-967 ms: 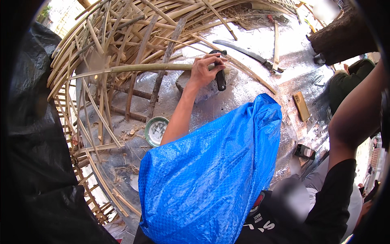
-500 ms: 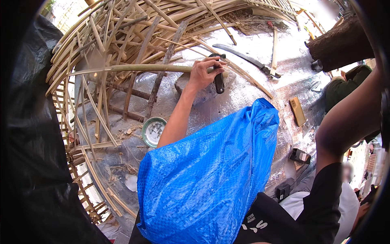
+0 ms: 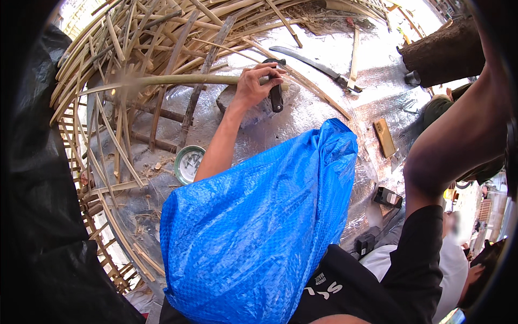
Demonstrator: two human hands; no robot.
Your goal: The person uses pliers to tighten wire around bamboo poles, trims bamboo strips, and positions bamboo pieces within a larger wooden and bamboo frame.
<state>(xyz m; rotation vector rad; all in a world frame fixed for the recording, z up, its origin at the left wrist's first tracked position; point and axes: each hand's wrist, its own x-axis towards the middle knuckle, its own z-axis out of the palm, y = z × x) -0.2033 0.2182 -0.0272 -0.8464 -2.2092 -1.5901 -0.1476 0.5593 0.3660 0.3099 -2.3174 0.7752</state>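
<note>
My left hand (image 3: 256, 85) reaches out from under a blue tarp (image 3: 259, 227) that covers my lap. Its fingers are closed around a black hammer-shaped tool (image 3: 276, 99), whose handle points toward me. Beneath that hand, the end of a long bamboo strip (image 3: 199, 79) rests over a grey block (image 3: 253, 113); whether the fingers also grip the strip is hard to see. The strip runs left to the bamboo pile. On the right my bare right forearm (image 3: 458, 140) rises from the bent elbow out of the picture, and its hand is out of sight.
A machete (image 3: 313, 63) lies beyond the block on silvery sheeting. Left of my forearm sits a green-rimmed bowl (image 3: 178, 166) with small pieces. Split bamboo (image 3: 162, 32) is heaped far left. A golden phone (image 3: 384, 139), a black device (image 3: 388, 197) and a log (image 3: 442, 52) are at right, near other people.
The whole view has shifted, so everything appears a little farther left and higher. My left hand keeps its place over the block, still closed on the tool.
</note>
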